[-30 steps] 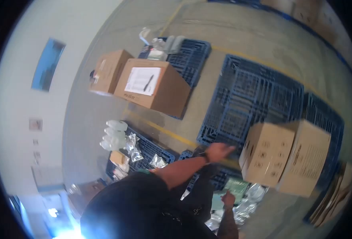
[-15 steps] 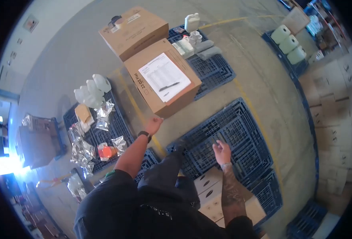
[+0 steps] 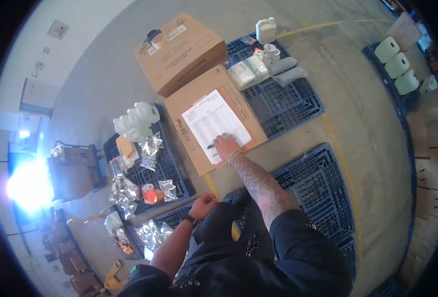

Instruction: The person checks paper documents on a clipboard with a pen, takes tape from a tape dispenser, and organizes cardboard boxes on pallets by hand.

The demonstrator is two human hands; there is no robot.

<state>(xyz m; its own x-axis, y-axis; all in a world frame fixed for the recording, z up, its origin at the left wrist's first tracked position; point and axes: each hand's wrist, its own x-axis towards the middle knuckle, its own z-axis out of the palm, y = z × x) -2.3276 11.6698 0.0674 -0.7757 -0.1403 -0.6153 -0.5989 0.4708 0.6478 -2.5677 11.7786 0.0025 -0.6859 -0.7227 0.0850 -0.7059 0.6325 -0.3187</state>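
Note:
My right hand (image 3: 226,147) rests on the printed sheets (image 3: 210,116), its fingers closed around a dark pen (image 3: 211,146). The sheets lie on a flat cardboard box (image 3: 189,153) marked "22 OZ Flat", over a brownish board or folder edge that shows at the right. My left hand (image 3: 204,205) hangs near my legs, fingers curled into a loose fist, and nothing shows in it. Below the box's near corner, it touches no object that I can see.
A larger carton (image 3: 179,54) stands behind the box. To the left, a blue pallet (image 3: 172,163) bears white jugs (image 3: 137,119) and silver pouches (image 3: 125,190). Another pallet (image 3: 318,185) lies at the right. Bagged goods (image 3: 248,72) and a white jug (image 3: 266,30) stand farther back.
My right hand has moved from over the right pallet to the sheets and taken hold of the pen. My left hand has drawn back from the box's corner towards my body.

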